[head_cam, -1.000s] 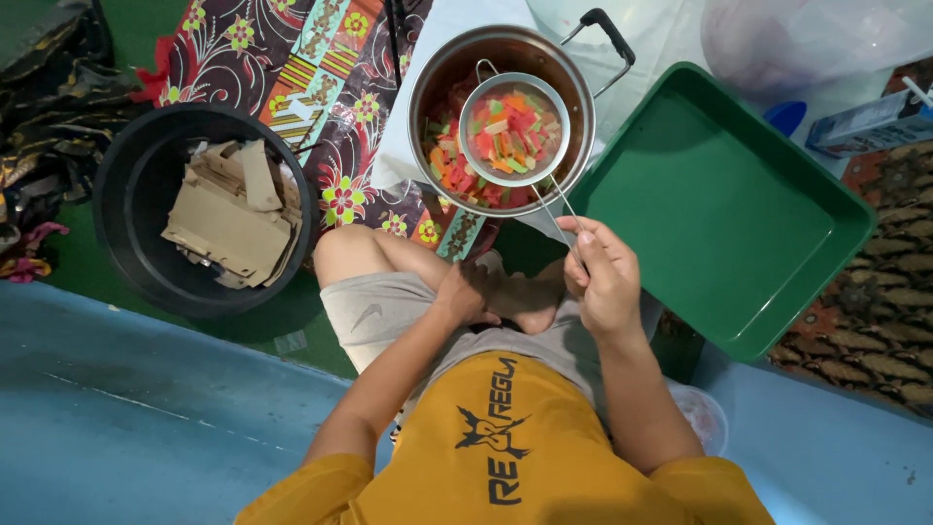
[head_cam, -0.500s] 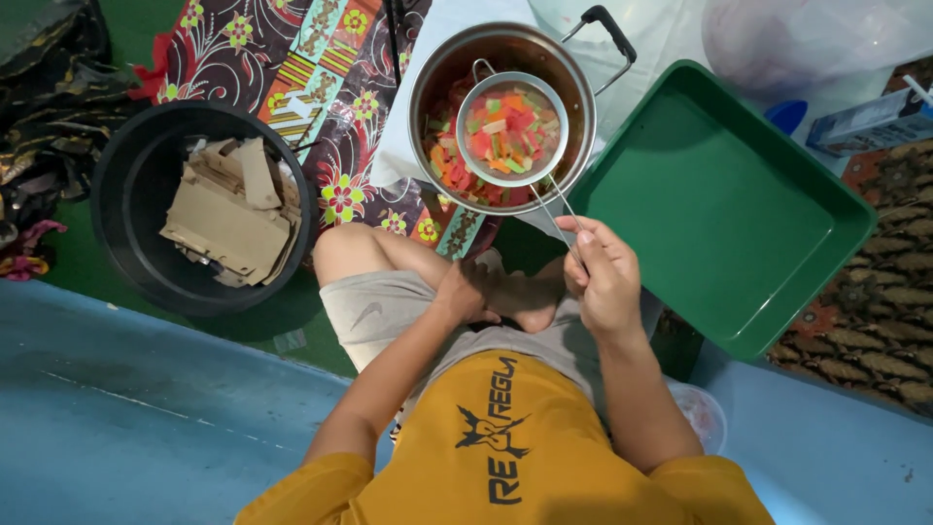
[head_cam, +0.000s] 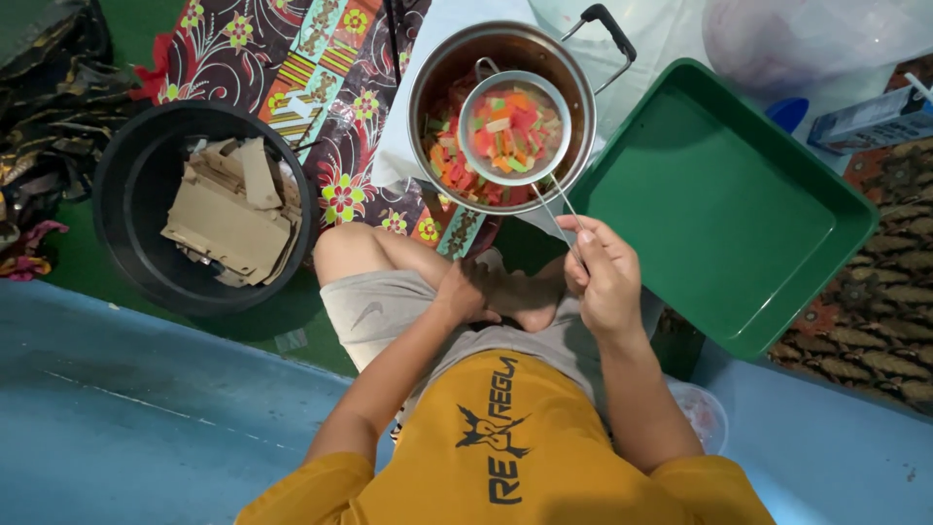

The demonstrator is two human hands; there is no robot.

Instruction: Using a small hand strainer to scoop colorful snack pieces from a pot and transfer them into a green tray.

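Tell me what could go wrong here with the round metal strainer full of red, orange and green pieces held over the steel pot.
The right hand grips the round metal strainer only by the end of its thin wire handle, so it might tip and spill pieces. The steel pot sits close to the green plastic tray and the person's leg, so drips could land on either.

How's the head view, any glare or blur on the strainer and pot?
Head view: sharp, evenly lit. Strainer with coloured pieces is crisp; soft sheen on the pot wall, no blown glare. Right hand on the handle is clear. Slight wide-angle bending at edges; green tray shadowless.
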